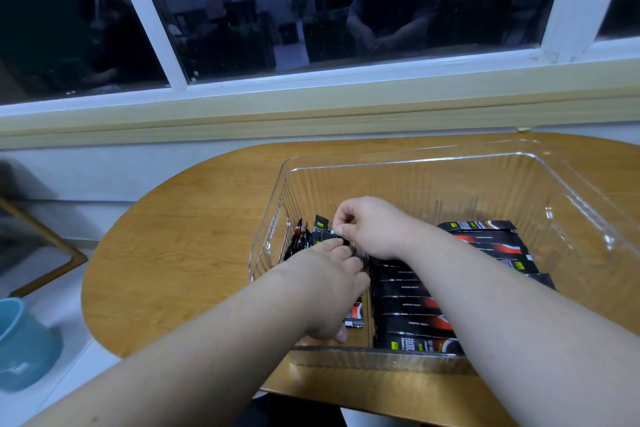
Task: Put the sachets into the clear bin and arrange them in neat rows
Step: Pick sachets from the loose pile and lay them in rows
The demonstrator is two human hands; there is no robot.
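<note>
A clear ribbed plastic bin (571,204) stands on the wooden table. Black-and-red sachets (415,319) lie flat in overlapping rows across its floor. At the bin's left wall several sachets (301,239) stand on edge. Both my hands are inside the bin at its left side. My right hand (370,225) pinches the top of a black sachet (325,236) with thumb and fingertips. My left hand (332,284) lies below it, fingers curled over sachets; what it grips is hidden under the hand. Another sachet (356,317) peeks out beside my left thumb.
The oval wooden table (180,253) sits against a wall under a dark window (311,10). A light blue container (24,343) stands on the floor at the left, beside a wooden frame (52,246).
</note>
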